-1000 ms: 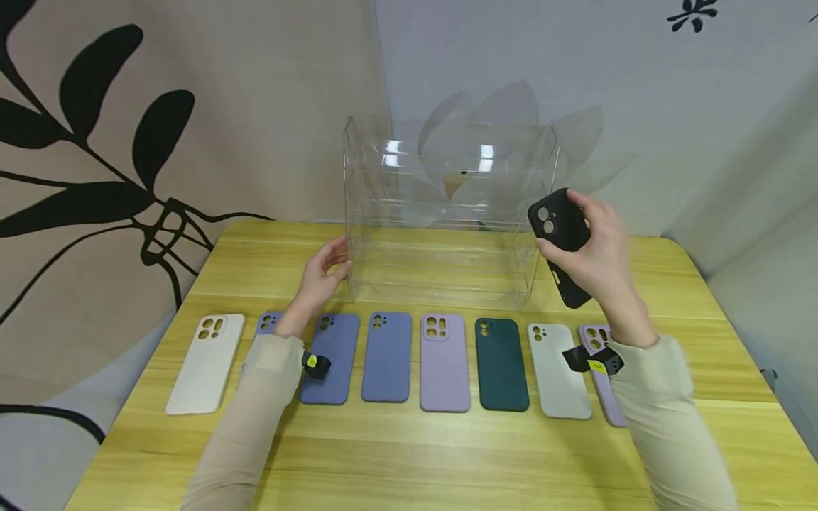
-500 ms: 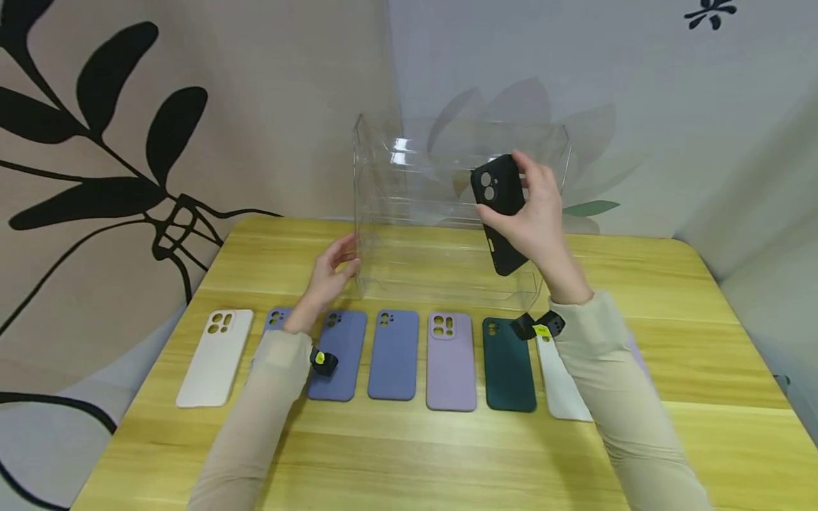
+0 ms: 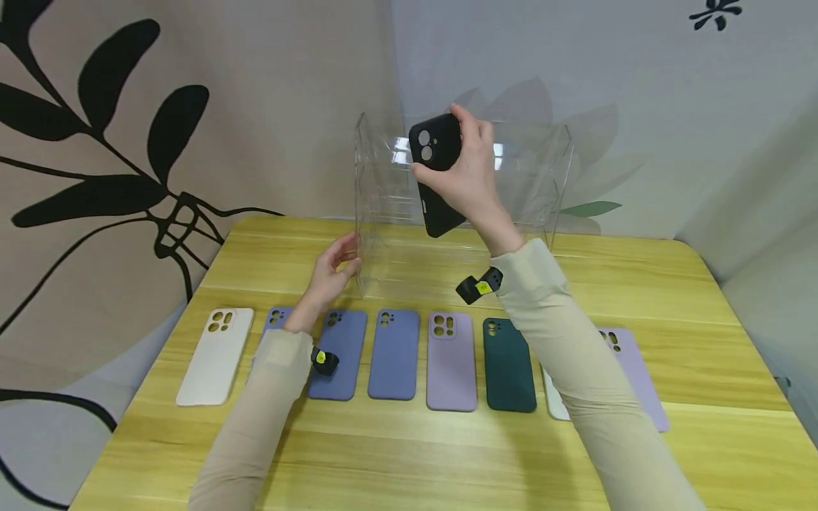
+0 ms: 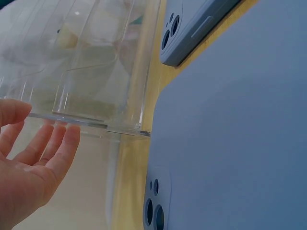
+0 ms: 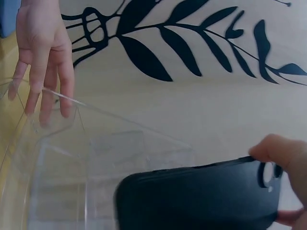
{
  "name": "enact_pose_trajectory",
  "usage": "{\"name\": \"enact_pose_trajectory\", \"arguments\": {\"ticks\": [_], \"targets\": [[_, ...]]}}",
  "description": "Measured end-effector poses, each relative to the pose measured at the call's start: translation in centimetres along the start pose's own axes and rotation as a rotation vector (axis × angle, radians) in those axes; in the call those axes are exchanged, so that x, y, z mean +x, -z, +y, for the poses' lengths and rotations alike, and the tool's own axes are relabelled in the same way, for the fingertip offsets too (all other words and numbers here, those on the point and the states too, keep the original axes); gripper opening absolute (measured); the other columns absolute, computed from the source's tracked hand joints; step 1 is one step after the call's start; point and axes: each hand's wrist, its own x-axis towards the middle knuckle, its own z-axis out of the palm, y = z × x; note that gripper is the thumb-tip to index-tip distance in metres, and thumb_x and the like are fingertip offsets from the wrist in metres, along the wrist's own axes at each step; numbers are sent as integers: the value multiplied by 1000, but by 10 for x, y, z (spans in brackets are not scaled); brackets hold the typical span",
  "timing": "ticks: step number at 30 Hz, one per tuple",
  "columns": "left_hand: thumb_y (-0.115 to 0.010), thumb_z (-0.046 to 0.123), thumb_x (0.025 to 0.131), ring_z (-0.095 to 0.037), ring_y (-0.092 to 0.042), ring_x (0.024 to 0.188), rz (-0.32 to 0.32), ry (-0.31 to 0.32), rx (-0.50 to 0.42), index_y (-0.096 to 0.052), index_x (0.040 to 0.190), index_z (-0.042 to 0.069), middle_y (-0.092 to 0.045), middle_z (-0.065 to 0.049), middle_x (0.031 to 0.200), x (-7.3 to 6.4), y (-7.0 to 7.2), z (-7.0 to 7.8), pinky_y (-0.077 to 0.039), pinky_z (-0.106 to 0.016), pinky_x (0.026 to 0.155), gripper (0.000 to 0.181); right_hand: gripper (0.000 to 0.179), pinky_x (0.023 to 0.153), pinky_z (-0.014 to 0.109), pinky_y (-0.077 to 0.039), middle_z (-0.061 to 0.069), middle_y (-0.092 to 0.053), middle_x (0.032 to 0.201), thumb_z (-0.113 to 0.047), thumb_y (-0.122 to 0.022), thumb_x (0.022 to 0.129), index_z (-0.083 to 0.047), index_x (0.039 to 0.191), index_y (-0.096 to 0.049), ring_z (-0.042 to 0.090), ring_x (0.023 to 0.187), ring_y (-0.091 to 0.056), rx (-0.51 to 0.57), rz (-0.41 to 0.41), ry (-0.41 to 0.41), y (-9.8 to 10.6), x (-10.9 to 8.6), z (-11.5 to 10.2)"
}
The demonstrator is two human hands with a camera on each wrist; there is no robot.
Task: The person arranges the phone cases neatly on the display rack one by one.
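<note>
My right hand [image 3: 469, 167] grips a black phone case [image 3: 441, 213] by its side edges, thumb on one edge and fingers on the other. The case is tilted, its two round camera holes at the upper end. It is held up in front of a clear acrylic display rack [image 3: 530, 184] with stepped tiers; I cannot tell whether they touch. At the rack's left side, the fingertips of my left hand [image 3: 329, 277] rest against the outside of the clear side panel [image 4: 91, 123]. In the right wrist view those fingers [image 5: 66, 81] look fairly straight.
A row of phone cases lies along the table [image 3: 409, 461]: a white one [image 3: 214, 362], several blue ones [image 3: 393, 362], a lilac one [image 3: 451, 372], a dark green one [image 3: 509, 376], a pale one [image 3: 554, 397] and another lilac one [image 3: 639, 376]. My sleeves partly cover some.
My right hand has carried the black case left and upward, from beside the rack's right end to in front of its upper left part. My left hand stays at the rack's side.
</note>
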Motion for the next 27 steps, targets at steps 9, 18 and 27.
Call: {"name": "enact_pose_trajectory", "arguments": {"ticks": [9, 18, 27], "targets": [[-50, -12, 89, -40, -47, 113, -13, 20, -20, -39, 136, -7, -45, -28, 133, 2, -3, -1, -45, -16, 78, 48, 79, 88, 19, -37, 13, -34, 127, -24, -76, 74, -6, 138, -35, 21, 110, -40, 45, 148, -1, -36, 25, -17], [-51, -15, 88, -45, -47, 114, 1, 1, -18, -38, 136, -10, -45, -32, 131, 3, -3, -1, -45, -21, 84, 50, 77, 97, 18, -32, 12, -34, 127, -24, -76, 74, -5, 136, -35, 21, 115, -37, 42, 349, -10, -70, 33, -9], [-49, -15, 88, -43, -48, 111, 11, 4, -15, -40, 134, -10, -47, -32, 129, 0, -2, -2, -46, -17, 76, 47, 80, 96, 23, -34, 12, -35, 126, -27, -79, 71, -8, 136, -36, 22, 115, -37, 19, 412, -72, -96, 30, -7]]}}
